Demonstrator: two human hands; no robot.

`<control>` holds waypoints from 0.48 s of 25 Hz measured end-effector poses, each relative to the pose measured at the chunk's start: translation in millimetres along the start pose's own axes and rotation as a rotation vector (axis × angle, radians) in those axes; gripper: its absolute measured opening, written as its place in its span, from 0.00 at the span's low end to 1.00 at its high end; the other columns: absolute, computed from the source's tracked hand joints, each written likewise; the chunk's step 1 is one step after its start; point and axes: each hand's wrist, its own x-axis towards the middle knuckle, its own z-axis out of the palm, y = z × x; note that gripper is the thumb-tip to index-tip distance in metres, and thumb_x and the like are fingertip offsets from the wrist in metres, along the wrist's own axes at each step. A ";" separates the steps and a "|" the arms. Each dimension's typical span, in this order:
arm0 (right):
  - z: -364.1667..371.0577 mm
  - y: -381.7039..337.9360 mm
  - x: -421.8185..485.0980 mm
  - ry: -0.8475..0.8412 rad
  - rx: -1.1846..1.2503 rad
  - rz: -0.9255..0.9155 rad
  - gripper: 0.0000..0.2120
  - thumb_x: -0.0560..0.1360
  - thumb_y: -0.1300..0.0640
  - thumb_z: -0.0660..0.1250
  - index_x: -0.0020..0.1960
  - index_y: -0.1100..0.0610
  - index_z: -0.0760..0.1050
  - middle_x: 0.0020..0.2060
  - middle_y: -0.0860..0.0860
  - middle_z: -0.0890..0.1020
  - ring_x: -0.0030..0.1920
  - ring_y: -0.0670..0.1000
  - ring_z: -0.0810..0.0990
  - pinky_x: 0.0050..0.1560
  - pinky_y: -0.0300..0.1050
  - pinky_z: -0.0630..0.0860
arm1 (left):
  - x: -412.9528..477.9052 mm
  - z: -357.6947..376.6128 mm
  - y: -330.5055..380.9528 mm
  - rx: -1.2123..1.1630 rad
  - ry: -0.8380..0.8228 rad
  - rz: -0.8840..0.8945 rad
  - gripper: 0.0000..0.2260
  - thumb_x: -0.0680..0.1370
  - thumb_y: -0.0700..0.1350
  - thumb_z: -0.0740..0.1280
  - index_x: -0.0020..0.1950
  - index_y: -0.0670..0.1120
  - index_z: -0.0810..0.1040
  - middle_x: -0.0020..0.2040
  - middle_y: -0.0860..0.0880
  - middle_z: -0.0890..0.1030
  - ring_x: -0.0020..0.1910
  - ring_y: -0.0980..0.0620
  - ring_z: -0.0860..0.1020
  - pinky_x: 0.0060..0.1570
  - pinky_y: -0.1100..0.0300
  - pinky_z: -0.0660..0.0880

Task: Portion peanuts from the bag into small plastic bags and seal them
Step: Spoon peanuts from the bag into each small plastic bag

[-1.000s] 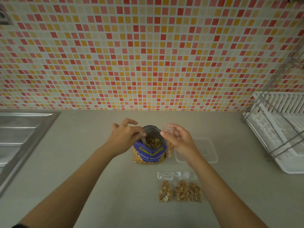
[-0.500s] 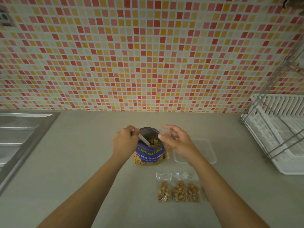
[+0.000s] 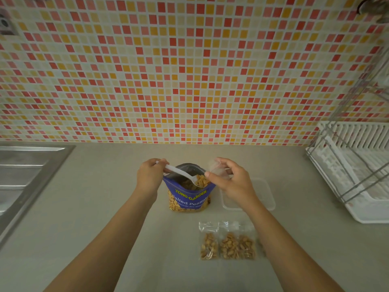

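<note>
A beige bench (image 3: 101,207) is backed by a wall of small red, orange and cream tiles (image 3: 189,70). A steel sink (image 3: 25,175) is set into the bench at the far left, and a white dish rack (image 3: 357,175) with wire rails stands at the far right. A shallow clear plastic container (image 3: 268,197) lies just right of the peanut bag (image 3: 189,200) and is partly covered by the right wrist. Nearer the person, two filled small bags (image 3: 236,246) are laid flat side by side between the forearms, with their sealed tops turned away from the person.

The blue and yellow peanut bag is stood upright near the middle of the bench, its long axis vertical, its printed face turned to the person and its mouth open upward. A white plastic spoon (image 3: 181,173) is laid across that mouth, handle to the upper left, bowl to the lower right and loaded with peanuts (image 3: 201,180).

The spoon handle is gripped by the left hand (image 3: 149,177), whose fingers are curled round its end. A clear small plastic bag (image 3: 219,170) is pinched at its rim by the right hand (image 3: 231,182), just beside the spoon bowl at the right edge of the peanut bag's mouth.
</note>
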 end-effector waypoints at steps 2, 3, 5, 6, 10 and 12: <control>-1.3 1.3 -1.1 0.013 -0.069 -0.022 0.28 0.66 0.48 0.75 0.63 0.51 0.73 0.55 0.45 0.77 0.53 0.45 0.75 0.48 0.34 0.71 | 4.8 -7.1 0.7 -0.042 0.017 -0.035 0.11 0.80 0.45 0.59 0.51 0.42 0.78 0.41 0.46 0.80 0.50 0.49 0.74 0.51 0.54 0.65; -1.6 1.5 -2.2 0.013 -0.102 -0.040 0.28 0.65 0.48 0.75 0.63 0.51 0.73 0.55 0.45 0.77 0.52 0.45 0.75 0.49 0.33 0.71 | 7.1 -11.6 0.2 -0.050 0.031 -0.051 0.10 0.80 0.46 0.59 0.50 0.43 0.77 0.42 0.46 0.81 0.52 0.48 0.74 0.52 0.53 0.66; -0.9 0.6 -4.0 0.009 -0.196 -0.094 0.29 0.65 0.48 0.76 0.63 0.52 0.73 0.55 0.45 0.77 0.52 0.44 0.75 0.50 0.33 0.70 | 10.9 -20.3 1.5 -0.073 0.059 -0.081 0.09 0.79 0.46 0.59 0.49 0.45 0.77 0.44 0.46 0.81 0.56 0.48 0.74 0.55 0.51 0.65; 0.3 -0.3 -4.7 0.004 -0.254 -0.124 0.29 0.65 0.48 0.76 0.64 0.53 0.73 0.55 0.45 0.77 0.52 0.44 0.74 0.51 0.34 0.69 | 12.3 -24.6 4.0 -0.086 0.070 -0.086 0.08 0.79 0.46 0.59 0.48 0.46 0.77 0.43 0.47 0.81 0.57 0.48 0.74 0.57 0.51 0.64; 11.7 -4.9 -6.3 -0.015 -0.417 -0.201 0.31 0.64 0.46 0.75 0.64 0.53 0.72 0.54 0.47 0.78 0.54 0.46 0.75 0.53 0.36 0.68 | 13.5 -38.2 21.9 -0.134 0.109 -0.053 0.07 0.79 0.46 0.60 0.47 0.47 0.76 0.39 0.50 0.80 0.59 0.48 0.74 0.66 0.46 0.63; 20.5 -8.0 -8.4 0.010 -0.394 -0.210 0.31 0.64 0.45 0.75 0.63 0.53 0.73 0.52 0.45 0.78 0.53 0.46 0.75 0.52 0.36 0.68 | 10.1 -41.0 33.2 -0.161 0.099 -0.032 0.07 0.79 0.47 0.60 0.50 0.46 0.76 0.43 0.49 0.81 0.61 0.48 0.73 0.68 0.43 0.61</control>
